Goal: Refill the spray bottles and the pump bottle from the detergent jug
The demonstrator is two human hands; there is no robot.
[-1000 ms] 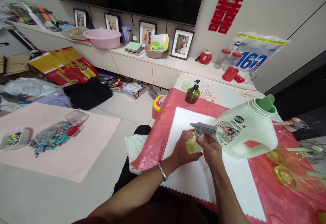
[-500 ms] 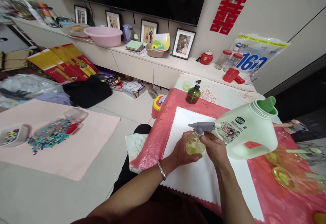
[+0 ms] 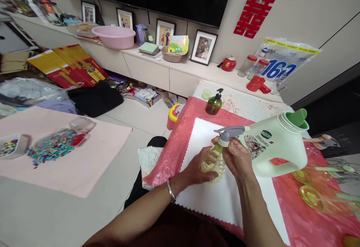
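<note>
A clear spray bottle (image 3: 218,160) with pale yellow liquid tilts slightly over the white scallop-edged mat (image 3: 202,194). My left hand (image 3: 198,166) is wrapped round its body, a silver bangle on the wrist. At the bottle's neck, my right hand (image 3: 238,155) has its fingers closed round the collar of the grey spray head (image 3: 229,133). Just beyond that hand stands a large pale green detergent jug (image 3: 281,149), its mouth holding a green cup-like piece. Further back on the table is a dark green pump bottle (image 3: 213,104).
Yellowish clear bottles (image 3: 317,198) with pale green tubes lie on the red table cover (image 3: 292,209) at right. Coloured beads (image 3: 52,151) are spread on a pink sheet (image 3: 92,164) at left. A cabinet (image 3: 146,71) with a pink basin (image 3: 114,37) runs along the wall.
The spray bottle has risen from a foreshortened tilt to a more upright pose, showing more of its body. The spray head has turned and lifted. Both hands still grip it.
</note>
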